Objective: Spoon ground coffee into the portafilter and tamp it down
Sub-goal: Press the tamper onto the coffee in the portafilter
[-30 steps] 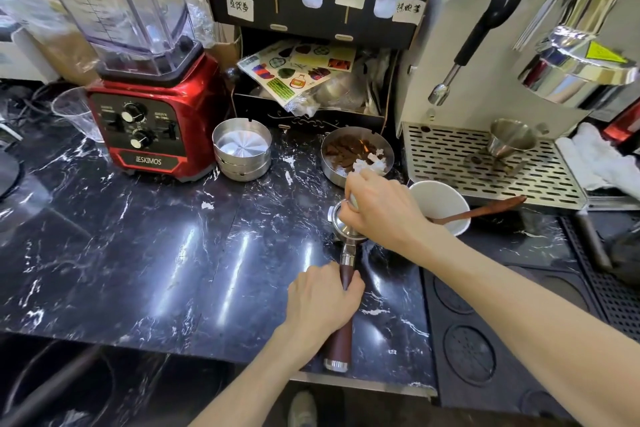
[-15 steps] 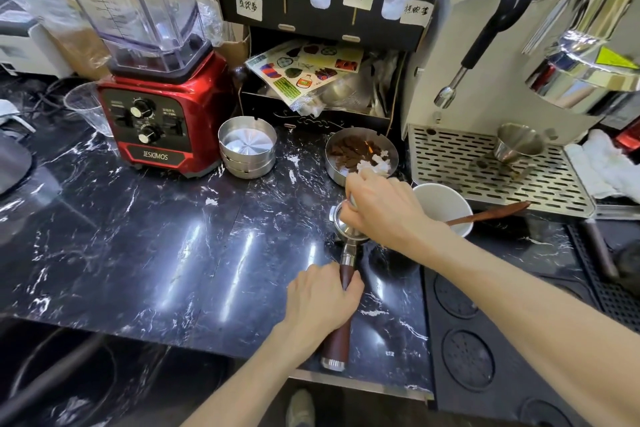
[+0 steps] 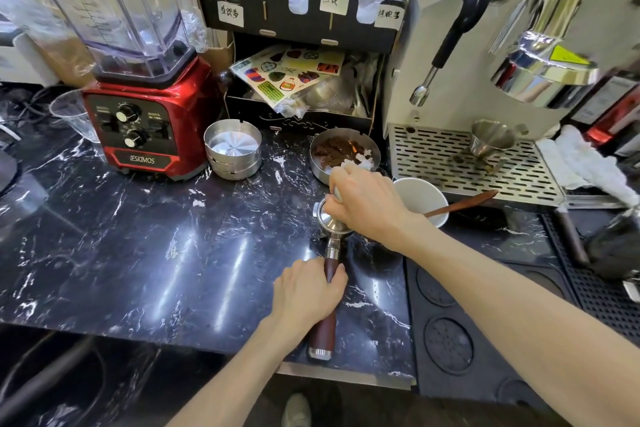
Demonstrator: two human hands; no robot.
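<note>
Head camera looks down on a black marbled counter where the portafilter lies flat, its metal basket away from the person and its dark wooden handle running back toward the counter's near edge. Left hand is wrapped around the upper part of that handle, fingers curled closed on it. Right hand sits directly over the basket, fingers bunched down around a tamper of which only a sliver of metal shows, so the coffee inside is hidden. Just right of the basket stands a white paper cup with a wooden spoon leaning out of it toward the espresso machine's drip tray. Behind the right hand is a round metal tin of brown grounds. Farther left stand a stack of steel ashtrays and a red blender
</note>
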